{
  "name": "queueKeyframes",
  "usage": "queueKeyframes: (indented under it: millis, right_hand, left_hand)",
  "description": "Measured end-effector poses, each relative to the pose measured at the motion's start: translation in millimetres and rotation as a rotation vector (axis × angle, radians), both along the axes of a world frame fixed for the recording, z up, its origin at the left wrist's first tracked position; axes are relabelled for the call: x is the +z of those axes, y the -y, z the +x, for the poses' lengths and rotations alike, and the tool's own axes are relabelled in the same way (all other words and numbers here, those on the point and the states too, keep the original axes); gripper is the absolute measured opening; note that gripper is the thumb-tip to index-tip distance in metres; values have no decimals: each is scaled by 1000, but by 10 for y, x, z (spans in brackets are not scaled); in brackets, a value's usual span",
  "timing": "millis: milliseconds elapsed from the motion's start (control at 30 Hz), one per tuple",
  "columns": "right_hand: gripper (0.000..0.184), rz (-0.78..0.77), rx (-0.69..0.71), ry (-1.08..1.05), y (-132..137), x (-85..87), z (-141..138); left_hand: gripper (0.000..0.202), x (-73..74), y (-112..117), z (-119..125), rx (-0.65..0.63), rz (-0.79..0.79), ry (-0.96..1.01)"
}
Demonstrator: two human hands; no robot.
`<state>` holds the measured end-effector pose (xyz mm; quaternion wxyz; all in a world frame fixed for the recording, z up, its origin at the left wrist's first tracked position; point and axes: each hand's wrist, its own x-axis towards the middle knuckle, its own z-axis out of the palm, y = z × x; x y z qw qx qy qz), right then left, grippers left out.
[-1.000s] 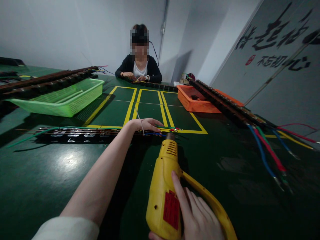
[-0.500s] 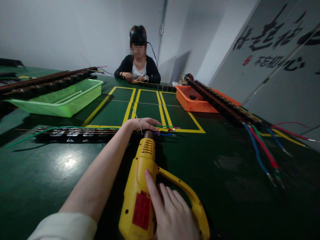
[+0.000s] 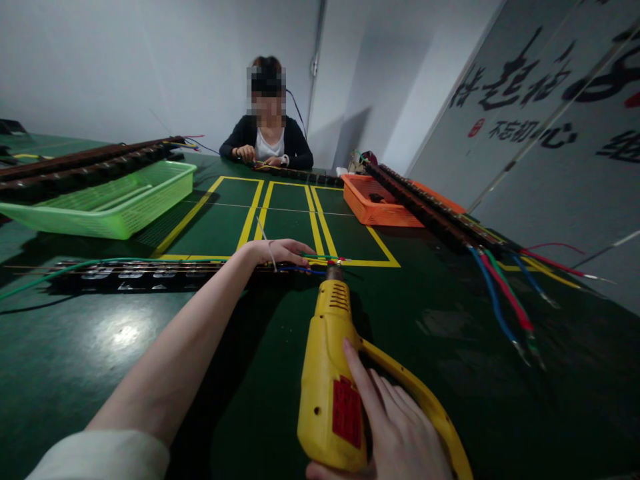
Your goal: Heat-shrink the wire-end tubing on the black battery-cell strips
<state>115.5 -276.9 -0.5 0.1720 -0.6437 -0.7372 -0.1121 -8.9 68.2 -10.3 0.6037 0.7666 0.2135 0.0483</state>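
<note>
My right hand (image 3: 400, 427) is wrapped round a yellow heat gun (image 3: 323, 360), its index finger lying along the casing. The gun's metal nozzle (image 3: 334, 272) points away from me, right at the wire ends with their red sleeves and metal terminals (image 3: 341, 260). Just left of the nozzle, my left hand (image 3: 280, 252) rests over the green and blue wires (image 3: 315, 271) and grips them; its fingertips are partly hidden. Those wires come from a long black strip (image 3: 130, 277) lying across the table. A pale cable tie (image 3: 267, 239) sticks up beside my left hand.
A green basket (image 3: 125, 220) at left and an orange basket (image 3: 385, 215) at right have long dark strips lying across them. Coloured wires (image 3: 505, 300) hang off the right strips. A person (image 3: 270, 143) works across the table (image 3: 450, 393), beyond yellow tape lines (image 3: 320, 220).
The heat gun has moved right in my right hand, its nozzle going from beside my left fingers to the wire ends. My left hand stays on the wires. The view has shifted slightly.
</note>
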Motion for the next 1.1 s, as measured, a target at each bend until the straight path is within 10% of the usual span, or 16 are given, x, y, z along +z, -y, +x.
queueKeyframes:
  millis: [633, 833, 1100]
  right_hand:
    - [129, 70, 21, 76, -171, -59, -474]
    - [72, -1, 95, 67, -244, -138, -644]
    - [64, -94, 173, 59, -246, -75, -517]
  left_hand:
    - [61, -53, -37, 50, 39, 45, 38]
    - [69, -2, 19, 29, 4, -17, 36]
    - [69, 42, 58, -43, -3, -52, 41]
